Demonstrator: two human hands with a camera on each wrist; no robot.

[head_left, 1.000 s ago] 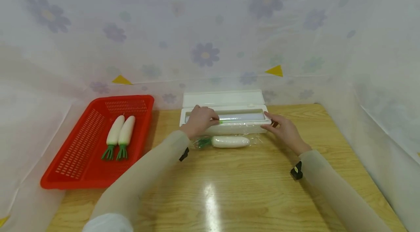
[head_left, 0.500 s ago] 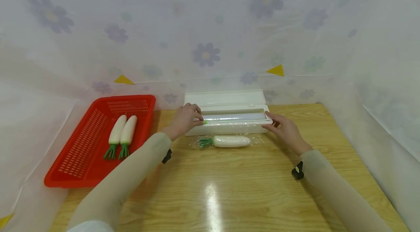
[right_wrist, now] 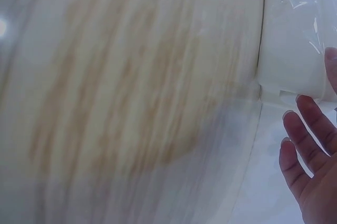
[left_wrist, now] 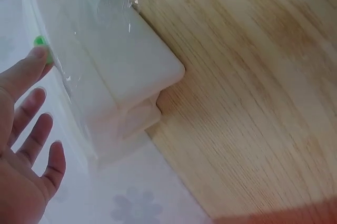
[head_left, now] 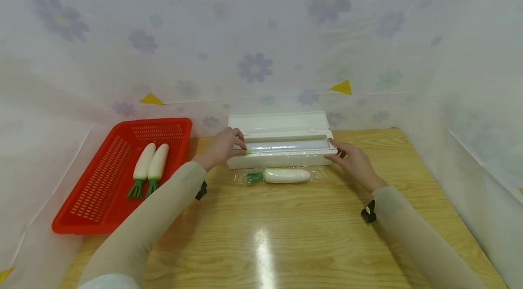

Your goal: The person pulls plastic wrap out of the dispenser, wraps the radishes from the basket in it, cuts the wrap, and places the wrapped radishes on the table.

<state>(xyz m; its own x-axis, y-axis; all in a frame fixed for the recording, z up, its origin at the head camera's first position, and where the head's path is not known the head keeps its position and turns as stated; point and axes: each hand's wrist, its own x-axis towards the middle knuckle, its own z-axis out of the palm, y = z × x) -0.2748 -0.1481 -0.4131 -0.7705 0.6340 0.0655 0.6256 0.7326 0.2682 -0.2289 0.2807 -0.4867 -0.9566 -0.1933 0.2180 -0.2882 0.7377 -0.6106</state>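
Flower-patterned sheeting hangs behind the wooden table. Toward its far edge sits an open white box; the left hand pinches a green slider at its left, the right hand grips its right end. One film-wrapped radish lies just nearer; two bare radishes lie in the red basket, left.

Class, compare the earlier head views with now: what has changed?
The left hand and the green tab it pinches moved left along the white box. The right hand stayed at the box's right end; the wrapped radish and red basket stayed put.
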